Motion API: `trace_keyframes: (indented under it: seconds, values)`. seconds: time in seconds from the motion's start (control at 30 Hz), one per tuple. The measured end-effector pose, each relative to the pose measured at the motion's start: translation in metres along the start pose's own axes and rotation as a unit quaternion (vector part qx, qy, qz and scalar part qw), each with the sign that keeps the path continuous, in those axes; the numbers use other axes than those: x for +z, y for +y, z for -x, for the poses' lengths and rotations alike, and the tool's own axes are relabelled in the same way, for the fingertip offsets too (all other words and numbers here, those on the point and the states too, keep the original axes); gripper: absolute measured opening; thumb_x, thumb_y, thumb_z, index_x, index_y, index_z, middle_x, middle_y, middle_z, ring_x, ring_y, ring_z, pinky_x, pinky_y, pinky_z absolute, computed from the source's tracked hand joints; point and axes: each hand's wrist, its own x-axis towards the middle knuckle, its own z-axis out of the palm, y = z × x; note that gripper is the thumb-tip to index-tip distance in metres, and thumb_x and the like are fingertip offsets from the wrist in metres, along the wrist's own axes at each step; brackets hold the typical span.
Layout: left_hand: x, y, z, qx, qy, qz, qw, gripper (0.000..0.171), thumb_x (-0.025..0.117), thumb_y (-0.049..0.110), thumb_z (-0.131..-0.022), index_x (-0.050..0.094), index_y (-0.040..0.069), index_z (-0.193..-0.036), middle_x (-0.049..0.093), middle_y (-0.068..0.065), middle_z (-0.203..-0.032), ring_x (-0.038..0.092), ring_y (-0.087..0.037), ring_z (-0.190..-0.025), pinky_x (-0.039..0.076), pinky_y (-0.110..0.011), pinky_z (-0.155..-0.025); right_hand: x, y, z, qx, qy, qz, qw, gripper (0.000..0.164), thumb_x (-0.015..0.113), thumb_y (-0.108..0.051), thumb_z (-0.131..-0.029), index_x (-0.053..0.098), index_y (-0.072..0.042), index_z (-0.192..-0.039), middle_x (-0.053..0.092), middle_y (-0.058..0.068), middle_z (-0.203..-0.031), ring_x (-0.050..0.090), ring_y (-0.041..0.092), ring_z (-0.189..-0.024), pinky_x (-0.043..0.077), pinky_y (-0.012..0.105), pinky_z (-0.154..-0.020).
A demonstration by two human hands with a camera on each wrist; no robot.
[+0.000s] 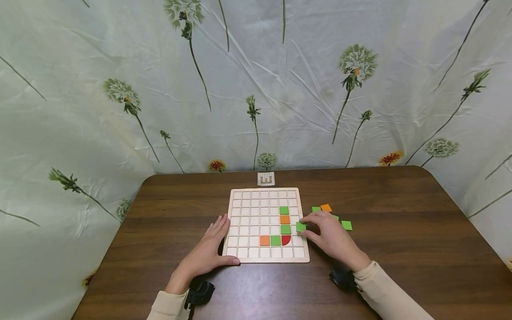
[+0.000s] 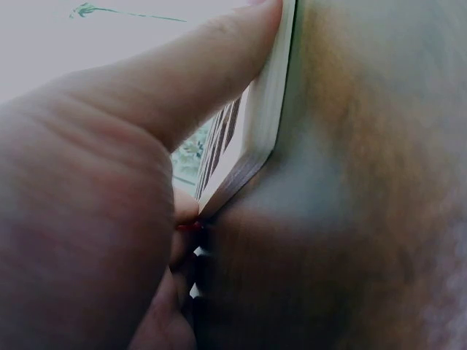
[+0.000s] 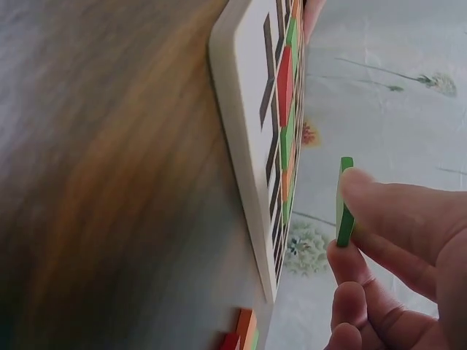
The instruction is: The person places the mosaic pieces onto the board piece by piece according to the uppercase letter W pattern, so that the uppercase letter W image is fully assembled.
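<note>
A pale wooden grid board (image 1: 268,261) lies flat on the table. My left hand (image 1: 204,253) rests against its left side, fingers fairly straight along the edge and thumb at the near left corner. Between thumb and fingertips, my right hand (image 1: 334,238) pinches a green square tile (image 3: 344,208), held above the board's right edge. In the grid, a column runs down from a green tile (image 1: 284,210) through an orange tile (image 1: 285,219) and another green tile (image 1: 286,230) to a red rounded tile (image 1: 286,240). Left of that sit a green tile (image 1: 275,240) and an orange tile (image 1: 264,240).
Loose tiles lie right of the board, among them an orange one (image 1: 326,207) and a green one (image 1: 346,225); my right hand partly covers the group. A small patterned card (image 1: 266,178) is behind the board. Flowered cloth (image 1: 296,89) hangs beyond the brown table (image 1: 180,191).
</note>
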Motion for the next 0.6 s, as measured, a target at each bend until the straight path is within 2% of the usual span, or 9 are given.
trace_keyframes:
  seconds: [0.33,0.47,0.6]
  values:
    - [0.000,0.000,0.000,-0.003,-0.001,0.001,1.0000,0.122,0.080,0.059,-0.076,0.013,0.001,-0.160,0.004,-0.011,-0.168,-0.001,-0.026,-0.155,0.005,-0.051,-0.124,0.008,-0.009,-0.007,-0.018,-0.001,-0.004,1.000,0.028,0.084,-0.018,-0.083,0.077,-0.010,-0.109,0.069,-0.001,-0.106,0.062,0.023,-0.105,0.053,0.043,-0.092]
    - [0.000,0.000,0.000,-0.002,-0.001,-0.001,1.0000,0.122,0.080,0.059,-0.076,0.013,0.001,-0.159,0.004,-0.012,-0.168,0.000,-0.027,-0.155,0.006,-0.051,-0.124,0.010,-0.014,-0.011,-0.015,-0.012,-0.008,1.000,0.029,0.084,-0.019,-0.083,0.077,-0.011,-0.110,0.069,-0.002,-0.105,0.059,0.018,-0.095,0.053,0.038,-0.082]
    - [0.000,0.001,0.000,0.002,0.002,0.002,1.0000,0.122,0.081,0.059,-0.076,0.014,-0.001,-0.159,0.005,-0.013,-0.168,0.001,-0.028,-0.155,0.006,-0.052,-0.123,0.011,-0.020,-0.016,-0.006,-0.021,-0.016,1.000,0.027,0.082,-0.020,-0.085,0.077,-0.012,-0.110,0.068,-0.003,-0.104,0.057,0.017,-0.089,0.051,0.035,-0.077]
